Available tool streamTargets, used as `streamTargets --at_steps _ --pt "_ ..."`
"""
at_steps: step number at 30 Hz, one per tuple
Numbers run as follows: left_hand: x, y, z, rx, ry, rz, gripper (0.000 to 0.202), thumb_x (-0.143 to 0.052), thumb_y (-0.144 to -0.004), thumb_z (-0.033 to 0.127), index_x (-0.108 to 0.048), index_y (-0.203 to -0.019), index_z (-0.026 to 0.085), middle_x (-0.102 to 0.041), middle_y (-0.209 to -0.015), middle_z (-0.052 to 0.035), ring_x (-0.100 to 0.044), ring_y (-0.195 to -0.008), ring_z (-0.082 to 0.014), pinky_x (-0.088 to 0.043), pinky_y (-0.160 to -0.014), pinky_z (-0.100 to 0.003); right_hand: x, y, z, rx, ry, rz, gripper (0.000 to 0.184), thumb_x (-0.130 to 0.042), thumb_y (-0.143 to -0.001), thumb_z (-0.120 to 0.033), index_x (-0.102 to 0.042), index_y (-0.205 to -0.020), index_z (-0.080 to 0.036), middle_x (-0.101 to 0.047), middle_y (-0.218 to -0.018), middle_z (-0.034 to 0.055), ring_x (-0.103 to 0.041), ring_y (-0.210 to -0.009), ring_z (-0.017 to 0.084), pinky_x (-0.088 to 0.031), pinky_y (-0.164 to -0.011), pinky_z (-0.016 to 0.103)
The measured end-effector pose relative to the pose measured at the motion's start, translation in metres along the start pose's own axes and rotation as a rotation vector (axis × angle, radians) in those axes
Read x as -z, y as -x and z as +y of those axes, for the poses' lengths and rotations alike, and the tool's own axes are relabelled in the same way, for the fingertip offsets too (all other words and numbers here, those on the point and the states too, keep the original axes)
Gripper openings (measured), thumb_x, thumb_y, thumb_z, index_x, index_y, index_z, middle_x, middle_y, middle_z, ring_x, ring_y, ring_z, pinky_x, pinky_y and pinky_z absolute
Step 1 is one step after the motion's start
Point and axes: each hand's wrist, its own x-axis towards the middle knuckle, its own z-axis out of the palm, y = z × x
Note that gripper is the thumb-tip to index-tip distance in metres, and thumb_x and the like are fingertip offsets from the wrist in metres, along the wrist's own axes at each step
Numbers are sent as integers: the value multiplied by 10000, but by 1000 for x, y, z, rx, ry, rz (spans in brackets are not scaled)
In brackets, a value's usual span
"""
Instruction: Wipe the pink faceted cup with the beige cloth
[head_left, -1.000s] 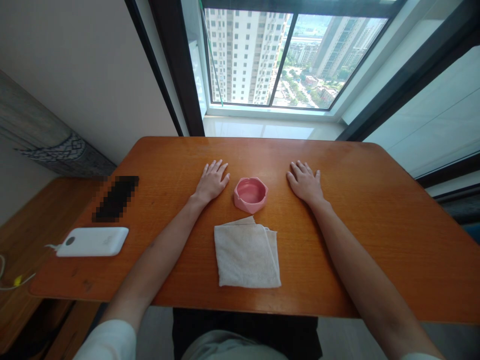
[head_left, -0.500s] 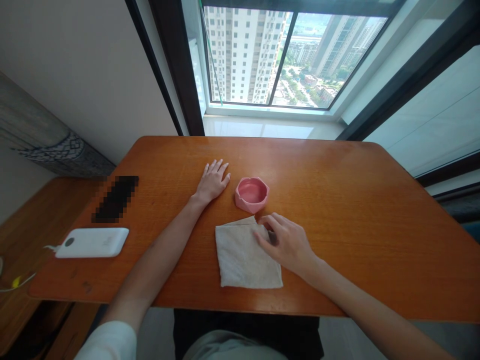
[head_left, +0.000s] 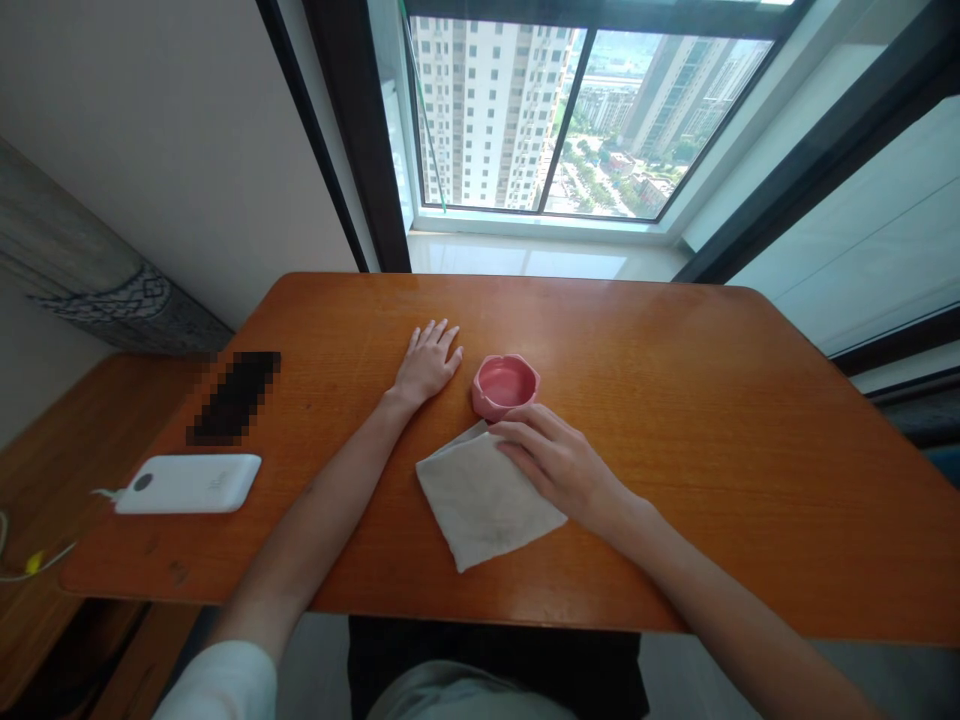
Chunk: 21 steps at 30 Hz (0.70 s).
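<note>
A folded off-white cloth [head_left: 480, 505] lies on the wooden table, turned at a slant to the front edge. The fingers of my right hand [head_left: 551, 455] are closed at its upper right edge, pinching the fabric; the fingertips partly hide that corner. Just beyond them sits a pink faceted bowl [head_left: 495, 397], its near side close behind my knuckles, and its inside looks bare. My left hand [head_left: 426, 362] rests flat on the tabletop to the left of the bowl, fingers spread, holding nothing.
On the left of the table [head_left: 712, 430] lies a white power bank [head_left: 191, 484] with a cable plugged in. Behind it is a pixelated dark object [head_left: 234, 398]. A window [head_left: 555, 120] rises past the far edge, and a grey curtain [head_left: 112, 270] hangs at left.
My right hand has moved left and away from me, closing its fingers at the cloth. The cloth has turned anticlockwise. My left hand and the bowl have stayed put.
</note>
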Motion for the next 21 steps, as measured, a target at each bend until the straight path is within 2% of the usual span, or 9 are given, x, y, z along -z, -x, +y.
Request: streamTargets --at_steps 5,6,8,10,12,14,16,19,21 --pt "-1 0 1 -6 65 38 601 -521 -1134 383 -571 -1679 133 -446 -1841 -157 -362 -1768 -382 -228 -1491 -602 -10 24 -25 114 183 12 247 -622 -1120 -180 -745 -1329 -139 -849 -1250 157 -790 -1170 285 -672 -1021 459" --pt "-1 1 1 -10 94 63 576 -548 -1122 365 -608 -1646 133 -486 -1817 -158 -395 -1752 -387 -246 -1485 -609 -13 33 -35 154 173 -63 313 -619 -1137 -275 -733 -1385 -122 -838 -1344 173 -770 -1276 312 -657 -1086 493" --pt "1 2 1 -16 143 115 500 -551 -1117 321 -679 -1568 147 -584 -1749 -140 -496 -1695 -352 -315 -1469 -570 -20 55 -56 189 221 -287 779 -579 -1119 -651 -591 -1621 -56 -674 -1660 219 -609 -1556 425 -548 -1255 655" --pt "6 3 2 -18 188 189 435 -500 -1124 261 -735 -1478 165 -685 -1655 -111 -618 -1595 -280 -415 -1425 -475 -28 79 -74 190 295 -379 1076 -547 -1023 -866 -499 -1708 -38 -524 -1787 245 -520 -1633 483 -479 -1297 714" --pt "18 4 6 -33 275 338 401 -465 -1116 204 -776 -1368 177 -783 -1513 -92 -729 -1446 -227 -526 -1328 -391 -36 100 -86 195 322 -365 891 -588 -1074 -722 -534 -1707 -97 -542 -1786 200 -566 -1607 457 -468 -1312 685" --pt "39 7 18 -98 407 574 349 -485 -1114 201 -796 -1269 201 -857 -1307 -65 -805 -1265 -208 -618 -1189 -359 -38 113 -91 225 310 -220 526 -581 -1127 -371 -672 -1598 -156 -744 -1605 111 -721 -1446 366 -538 -1274 573" --pt "68 14 36 -226 502 790 279 -532 -1124 232 -806 -1177 221 -867 -1166 -34 -826 -1124 -193 -659 -1061 -335 -32 118 -91 213 225 -135 465 -488 -1121 -187 -735 -1514 -159 -855 -1422 56 -816 -1269 292 -611 -1200 465" --pt "117 43 75 -497 619 1033 287 -536 -1156 214 -811 -1080 240 -854 -1045 -1 -823 -1000 -158 -677 -913 -296 -10 109 -79 -16 -10 -34 420 -470 -1140 -261 -798 -1400 -216 -914 -1202 44 -876 -1019 266 -706 -981 396" --pt "141 80 100 -706 674 1137 291 -551 -1156 189 -822 -1076 256 -847 -1025 2 -812 -949 -144 -691 -865 -290 11 96 -60 -398 -217 42 361 -566 -1121 -451 -868 -1164 -258 -906 -1001 49 -857 -821 268 -704 -741 359"
